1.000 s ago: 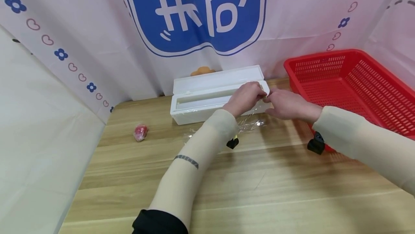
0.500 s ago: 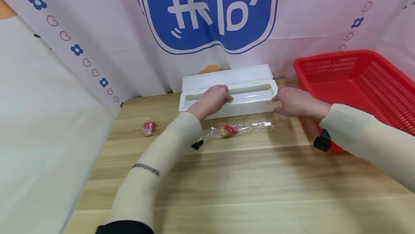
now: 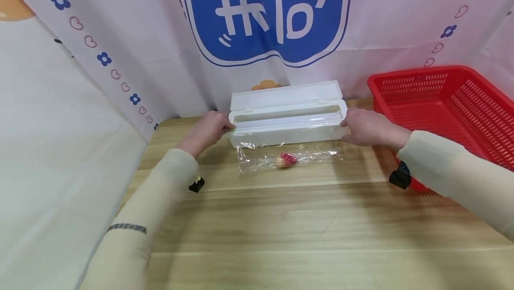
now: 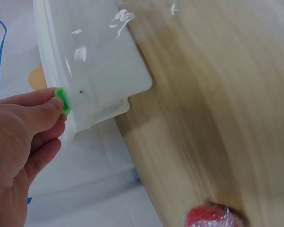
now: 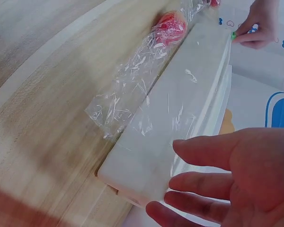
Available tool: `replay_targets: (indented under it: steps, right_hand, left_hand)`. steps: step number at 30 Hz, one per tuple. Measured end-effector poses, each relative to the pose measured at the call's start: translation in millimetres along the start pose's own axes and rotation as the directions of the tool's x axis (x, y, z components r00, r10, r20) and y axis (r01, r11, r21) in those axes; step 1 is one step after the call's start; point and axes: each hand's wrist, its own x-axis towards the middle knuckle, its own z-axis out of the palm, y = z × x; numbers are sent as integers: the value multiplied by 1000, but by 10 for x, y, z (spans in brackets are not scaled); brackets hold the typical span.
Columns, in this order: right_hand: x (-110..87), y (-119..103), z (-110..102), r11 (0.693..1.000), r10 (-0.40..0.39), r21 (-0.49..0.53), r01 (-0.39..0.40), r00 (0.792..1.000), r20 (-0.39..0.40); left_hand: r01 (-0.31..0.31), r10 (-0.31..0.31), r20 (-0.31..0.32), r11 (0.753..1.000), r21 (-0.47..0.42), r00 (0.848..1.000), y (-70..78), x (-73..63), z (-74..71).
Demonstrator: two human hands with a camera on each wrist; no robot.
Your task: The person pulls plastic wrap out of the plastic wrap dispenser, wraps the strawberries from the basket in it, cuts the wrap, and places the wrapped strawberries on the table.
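A long white cling film dispenser box [image 3: 289, 137] lies along the back of the table, its lid [image 3: 287, 93] raised. At the box's left end, my left hand [image 3: 209, 130] pinches a small green slide cutter [image 4: 62, 100] between thumb and finger. My right hand [image 3: 367, 127] is at the opposite end, its fingers [image 5: 201, 184] spread and fairly straight against the box end. In front of the box lies a crinkled sheet of clear cling film [image 3: 257, 159] with a red and yellowish fruit-like piece [image 3: 287, 160] on it.
A red plastic basket [image 3: 425, 107] stands at the right. Another red piece wrapped in film [image 4: 213, 216] lies on the table to the left, hidden behind the left arm in the head view. A printed curtain [image 3: 160, 49] hangs behind the box.
My left hand has slid leftward along the box from its right end to its left end. The right hand stays at the right end. The film and red piece have come into view.
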Motion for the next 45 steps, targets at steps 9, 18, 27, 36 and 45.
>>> replay_targets:
  steps: [9, 18, 27, 36, 45]
  right_hand:
    - [-8, 23, 28, 1000, -13, -10, 13, 1000, -3]
    - [-26, 30, 10, 996, -79, -44, 79, 997, 5]
    - [-22, 31, 2, 997, -70, -44, 70, 998, 4]
    - [-15, 48, -36, 997, -69, -30, 70, 998, 13]
    - [-11, 101, -68, 1000, -28, 6, 28, 999, 39]
  left_hand:
    - [93, -92, 13, 995, -37, 996, 21, -38, 6]
    - [30, -31, -101, 999, -12, 994, 486, -58, 98]
    - [-198, 201, 2, 967, -162, 980, 1088, -10, 539]
    - [-148, 158, 58, 977, -155, 986, 1146, 55, 742]
    - [-59, 66, 41, 987, -148, 997, 1169, 89, 841]
